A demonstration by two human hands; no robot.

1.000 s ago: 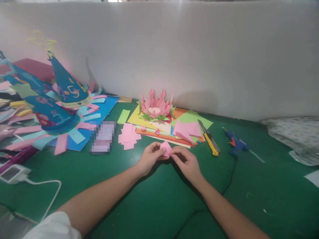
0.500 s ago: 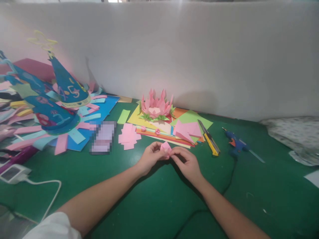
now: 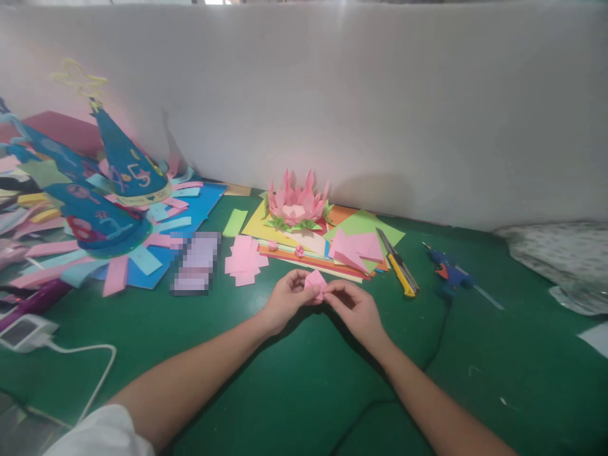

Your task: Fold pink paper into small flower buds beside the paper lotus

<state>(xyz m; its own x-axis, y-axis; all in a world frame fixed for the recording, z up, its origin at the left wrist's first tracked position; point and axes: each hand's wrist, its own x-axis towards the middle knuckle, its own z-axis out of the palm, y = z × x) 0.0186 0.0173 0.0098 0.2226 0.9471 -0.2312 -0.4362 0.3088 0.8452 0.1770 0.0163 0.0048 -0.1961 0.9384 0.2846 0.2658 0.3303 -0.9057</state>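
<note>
A small folded piece of pink paper (image 3: 315,282) is held between my two hands above the green table. My left hand (image 3: 286,301) grips it from the left, thumb on its front. At its lower right edge, my right hand (image 3: 355,310) pinches it with thumb and fingers. Just beyond stand two little pink paper roses (image 3: 299,251) on stacked coloured sheets (image 3: 323,265). Pink paper squares (image 3: 244,261) lie to the left of my hands. Behind, a pink paper lotus (image 3: 297,204) with green leaves rests on coloured paper.
To the right lie a yellow utility knife (image 3: 401,269) and a blue glue gun (image 3: 451,272), whose dark cord runs under my right arm. Blue paper cone hats (image 3: 126,158) crowd the left, near a blurred phone-like rectangle (image 3: 197,263) and a white cable (image 3: 111,361). A white partition (image 3: 427,114) closes off the back.
Almost nothing differs. The pink paper and my fingers have shifted very slightly, and both hands keep their hold on it.
</note>
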